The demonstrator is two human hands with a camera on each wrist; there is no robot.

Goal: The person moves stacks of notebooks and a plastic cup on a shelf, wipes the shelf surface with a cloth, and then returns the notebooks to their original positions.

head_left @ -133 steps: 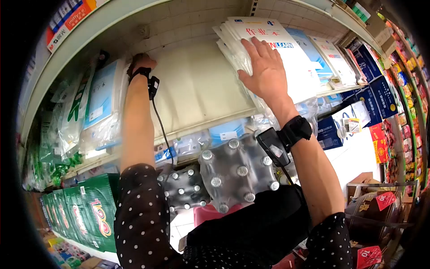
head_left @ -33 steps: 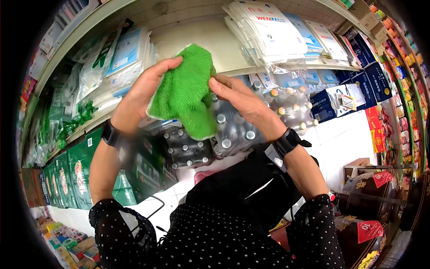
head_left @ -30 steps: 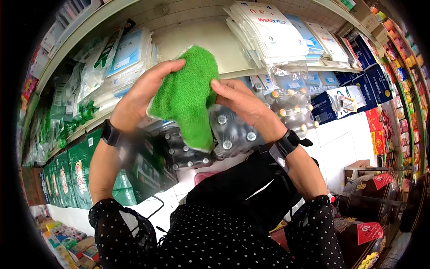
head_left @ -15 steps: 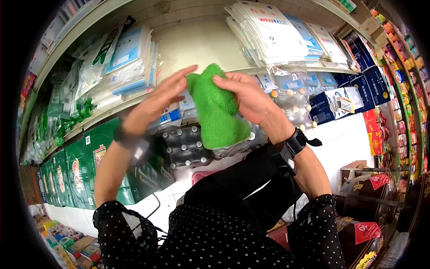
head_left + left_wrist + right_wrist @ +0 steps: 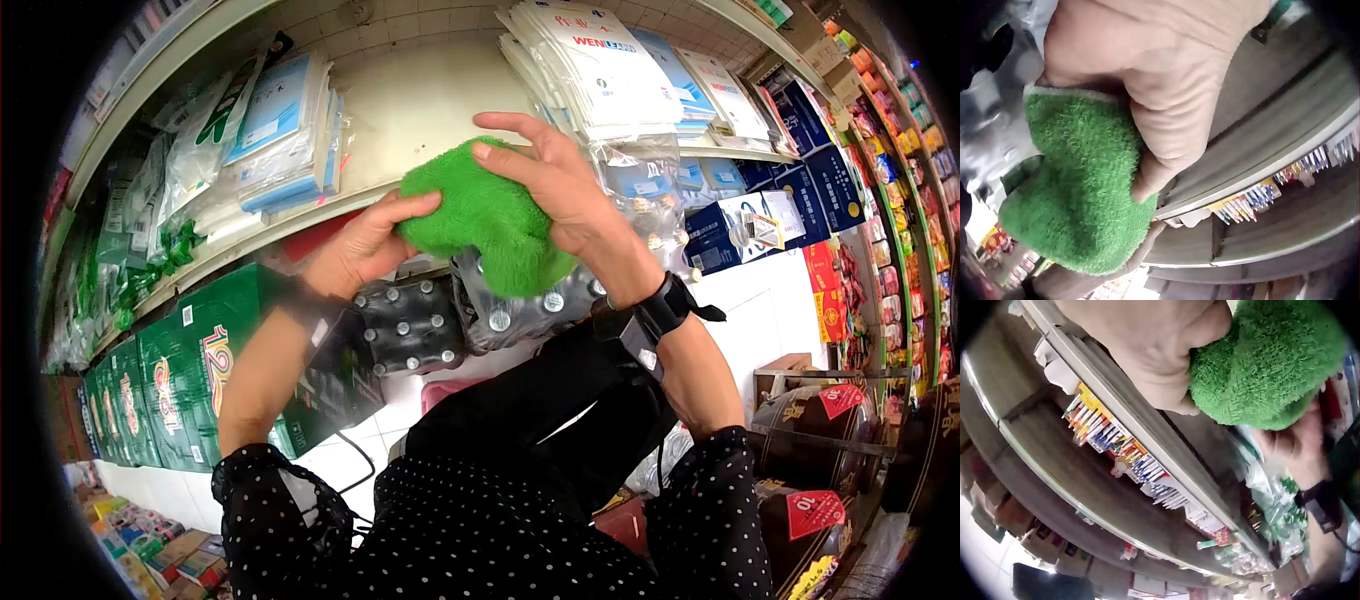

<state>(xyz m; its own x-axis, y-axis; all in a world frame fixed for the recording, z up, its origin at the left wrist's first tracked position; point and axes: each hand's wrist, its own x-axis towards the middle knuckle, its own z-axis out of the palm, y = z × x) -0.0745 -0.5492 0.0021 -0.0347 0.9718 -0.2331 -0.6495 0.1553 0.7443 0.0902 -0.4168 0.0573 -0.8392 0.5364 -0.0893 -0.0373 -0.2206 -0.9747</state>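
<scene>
A green terry cloth (image 5: pixel 490 210), bunched and folded over, is held in front of the shelf edge between both hands. On its left side my left hand (image 5: pixel 362 248) grips it, thumb lying on top. My right hand (image 5: pixel 565 190) holds the right side with the thumb pressed on the cloth, its index finger stretched out above. A pale edge of the cloth (image 5: pixel 1085 175) shows beside the left hand (image 5: pixel 1160 75) in the left wrist view. From the right wrist, the cloth (image 5: pixel 1266 362) hides most of the right hand's (image 5: pixel 1154 344) fingertips.
Behind the hands runs a pale shelf (image 5: pixel 400 110), with bagged exercise books (image 5: pixel 615 80) at right and more books (image 5: pixel 275 120) at left. Below are shrink-wrapped bottles (image 5: pixel 405 325) and green cartons (image 5: pixel 165 390). Packs of pens (image 5: pixel 1129 450) line another shelf.
Earliest, the left hand reached to the shelf's back and the right lay on the books. Since then the green cloth appeared, hung loosely, and is now bunched up, the left hand gripping it again.
</scene>
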